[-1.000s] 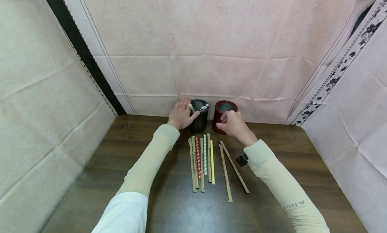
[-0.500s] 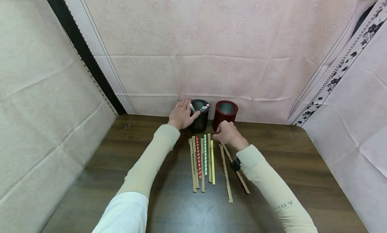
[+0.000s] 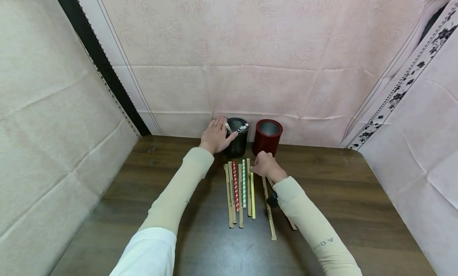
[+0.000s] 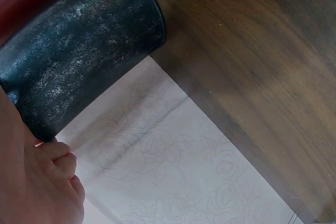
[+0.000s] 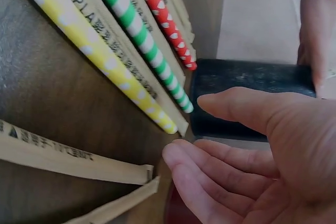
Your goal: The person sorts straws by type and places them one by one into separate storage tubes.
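My left hand [image 3: 216,135] rests against the side and rim of a black cup [image 3: 237,147], its fingers extended. Inside that cup several white-patterned straws [image 3: 242,128] lean on the rim. My right hand [image 3: 266,166] is over the far end of a yellow straw with pale dots [image 3: 253,196]. In the right wrist view, thumb and fingers [image 5: 220,177] are spread apart near the straw tips, with nothing gripped. To the yellow straw's left lie a green-and-white striped straw [image 3: 244,184], a red straw with white spots [image 3: 235,188] and several paper-wrapped straws [image 3: 230,200].
A dark red cup [image 3: 266,138] stands upright beside the black one, just beyond my right hand. Two wrapped straws [image 3: 270,218] lie apart on the right, partly under my right wrist. Pale cloth [image 3: 250,89] hangs behind the wooden table [image 3: 143,212].
My right hand has come down from the red cup's rim, towards me and to the left, to the yellow straw's far end. My left hand stays at the black cup.
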`<move>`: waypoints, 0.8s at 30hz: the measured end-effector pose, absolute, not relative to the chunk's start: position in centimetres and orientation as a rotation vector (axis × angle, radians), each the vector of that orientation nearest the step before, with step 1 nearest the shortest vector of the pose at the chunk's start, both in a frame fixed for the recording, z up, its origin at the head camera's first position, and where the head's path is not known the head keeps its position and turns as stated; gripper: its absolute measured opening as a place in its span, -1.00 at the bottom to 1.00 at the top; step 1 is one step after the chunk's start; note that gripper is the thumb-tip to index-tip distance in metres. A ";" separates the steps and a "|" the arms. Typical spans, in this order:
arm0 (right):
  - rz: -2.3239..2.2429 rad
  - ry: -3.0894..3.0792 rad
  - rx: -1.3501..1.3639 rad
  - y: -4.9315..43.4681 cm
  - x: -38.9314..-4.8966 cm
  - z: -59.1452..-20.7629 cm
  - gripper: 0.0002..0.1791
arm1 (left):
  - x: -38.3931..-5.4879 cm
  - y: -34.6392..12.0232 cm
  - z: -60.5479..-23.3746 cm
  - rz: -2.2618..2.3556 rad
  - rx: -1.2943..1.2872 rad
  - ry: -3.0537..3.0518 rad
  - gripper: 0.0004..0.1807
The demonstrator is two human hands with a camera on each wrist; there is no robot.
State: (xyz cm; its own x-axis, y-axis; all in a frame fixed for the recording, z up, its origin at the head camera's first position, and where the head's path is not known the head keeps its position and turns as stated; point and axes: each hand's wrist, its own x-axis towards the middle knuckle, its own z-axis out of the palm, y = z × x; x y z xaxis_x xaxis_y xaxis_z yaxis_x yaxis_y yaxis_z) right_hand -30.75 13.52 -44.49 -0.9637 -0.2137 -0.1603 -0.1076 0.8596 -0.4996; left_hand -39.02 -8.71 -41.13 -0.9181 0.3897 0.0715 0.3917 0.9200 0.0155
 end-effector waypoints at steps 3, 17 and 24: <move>-0.723 2.823 -0.217 13.4 -30.9 -45.3 -0.29 | -39.0 -8.7 -41.1 -0.043 -0.617 -3.010 -0.02; -0.684 2.833 -0.074 12.8 -31.6 -46.9 -0.44 | -39.1 -8.7 -41.1 -0.046 -0.609 -3.022 -0.01; -0.683 2.849 -0.025 12.4 -31.7 -47.2 -0.72 | -39.2 -8.7 -41.3 -0.061 -0.602 -3.037 0.00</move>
